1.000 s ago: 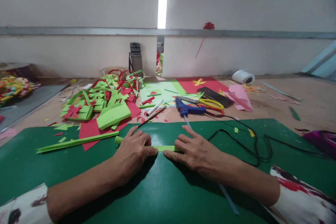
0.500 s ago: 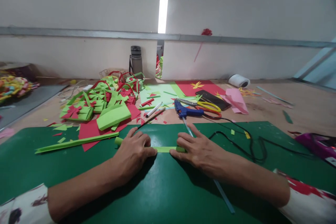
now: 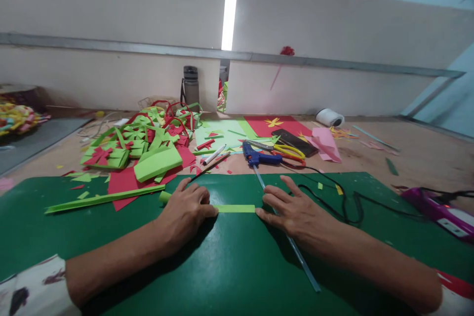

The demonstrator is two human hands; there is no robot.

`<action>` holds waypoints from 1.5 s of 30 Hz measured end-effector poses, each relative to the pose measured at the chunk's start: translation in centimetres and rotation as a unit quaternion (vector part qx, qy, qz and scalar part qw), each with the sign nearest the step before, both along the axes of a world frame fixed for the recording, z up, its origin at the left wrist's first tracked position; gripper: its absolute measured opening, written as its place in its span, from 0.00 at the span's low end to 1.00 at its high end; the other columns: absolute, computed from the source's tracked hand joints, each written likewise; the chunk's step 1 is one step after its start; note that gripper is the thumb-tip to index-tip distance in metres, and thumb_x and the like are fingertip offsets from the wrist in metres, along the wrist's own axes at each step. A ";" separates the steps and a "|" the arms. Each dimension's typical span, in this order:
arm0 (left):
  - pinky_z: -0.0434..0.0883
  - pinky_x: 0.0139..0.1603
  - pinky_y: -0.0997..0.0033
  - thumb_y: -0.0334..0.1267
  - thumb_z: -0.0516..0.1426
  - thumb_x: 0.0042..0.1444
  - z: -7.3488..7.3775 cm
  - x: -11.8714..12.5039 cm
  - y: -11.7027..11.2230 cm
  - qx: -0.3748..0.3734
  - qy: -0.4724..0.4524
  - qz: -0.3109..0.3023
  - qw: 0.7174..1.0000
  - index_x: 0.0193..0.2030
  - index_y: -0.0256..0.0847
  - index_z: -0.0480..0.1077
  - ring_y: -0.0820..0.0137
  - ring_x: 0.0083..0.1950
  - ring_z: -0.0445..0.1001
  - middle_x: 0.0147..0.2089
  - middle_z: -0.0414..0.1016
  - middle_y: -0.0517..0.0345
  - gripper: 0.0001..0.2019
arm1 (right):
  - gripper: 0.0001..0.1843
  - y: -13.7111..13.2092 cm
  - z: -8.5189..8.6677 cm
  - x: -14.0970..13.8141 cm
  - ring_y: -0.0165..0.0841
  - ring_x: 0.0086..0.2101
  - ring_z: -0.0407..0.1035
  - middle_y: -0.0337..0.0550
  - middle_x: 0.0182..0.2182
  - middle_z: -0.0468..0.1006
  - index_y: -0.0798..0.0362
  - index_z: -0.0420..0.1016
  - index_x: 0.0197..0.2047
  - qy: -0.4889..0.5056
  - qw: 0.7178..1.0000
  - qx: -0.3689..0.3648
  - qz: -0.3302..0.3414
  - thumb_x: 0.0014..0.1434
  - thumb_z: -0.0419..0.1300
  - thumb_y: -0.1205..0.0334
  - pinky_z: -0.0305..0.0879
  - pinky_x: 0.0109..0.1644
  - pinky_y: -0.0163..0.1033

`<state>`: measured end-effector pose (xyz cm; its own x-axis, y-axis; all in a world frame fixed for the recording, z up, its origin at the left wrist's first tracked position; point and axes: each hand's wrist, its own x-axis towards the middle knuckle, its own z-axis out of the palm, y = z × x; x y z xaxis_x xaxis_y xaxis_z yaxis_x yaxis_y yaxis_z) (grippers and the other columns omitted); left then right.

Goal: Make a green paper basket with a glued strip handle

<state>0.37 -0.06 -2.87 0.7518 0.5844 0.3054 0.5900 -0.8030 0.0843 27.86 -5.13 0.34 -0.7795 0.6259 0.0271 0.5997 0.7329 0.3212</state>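
A narrow light-green paper strip (image 3: 237, 209) lies across the green mat (image 3: 237, 256) in front of me. My left hand (image 3: 187, 210) is closed on its left part, thumb pressing it to the mat. A rolled green end (image 3: 164, 198) sticks out left of that hand. My right hand (image 3: 287, 210) has its fingers spread, with the thumb tip at the strip's right end; whether it touches is hard to tell. Under the right hand runs a clear glue stick (image 3: 301, 259), leading from a blue glue gun (image 3: 261, 155).
Green and red paper baskets (image 3: 144, 133) are heaped at the back left. A folded green strip (image 3: 105, 199) lies left. Behind the mat are scissors (image 3: 289, 151), a phone (image 3: 296, 143) and a pen (image 3: 215, 155). A black cord (image 3: 355, 207) runs right to a purple power strip (image 3: 440, 210).
My right hand has shifted right and let go of the strip's right end, which was curled under its fingers and now lies flat. The left hand stays on the strip. The view has turned slightly.
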 end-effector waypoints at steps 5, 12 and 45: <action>0.56 0.50 0.52 0.32 0.52 0.60 0.1 0.0 -0.2 -0.006 0.000 0.002 1.000 0.33 0.50 0.76 0.71 0.32 0.63 0.30 0.67 0.60 0.12 | 0.13 0.4 -0.3 -2.9 0.45 0.44 0.62 0.49 0.34 0.73 0.55 0.71 0.45 0.022 0.996 0.066 -0.055 0.56 0.55 0.70 0.45 0.54 0.59; 0.56 0.50 0.50 0.33 0.55 0.58 0.2 0.1 -0.3 -0.011 0.010 0.015 1.000 0.34 0.51 0.76 0.72 0.31 0.62 0.29 0.66 0.61 0.10 | 0.13 1.1 -1.1 -6.7 0.40 0.38 0.62 0.44 0.33 0.70 0.54 0.69 0.46 0.020 0.999 0.029 -0.028 0.58 0.53 0.70 0.47 0.53 0.59; 0.57 0.51 0.53 0.28 0.51 0.57 -1.3 3.8 -1.5 -0.023 -0.141 0.053 0.988 0.47 0.40 0.67 0.68 0.34 0.72 0.33 0.76 0.57 0.12 | 0.08 3.7 1.3 -5.8 0.36 0.44 0.64 0.44 0.38 0.72 0.53 0.73 0.38 0.234 0.936 -0.182 -0.188 0.53 0.59 0.70 0.51 0.48 0.43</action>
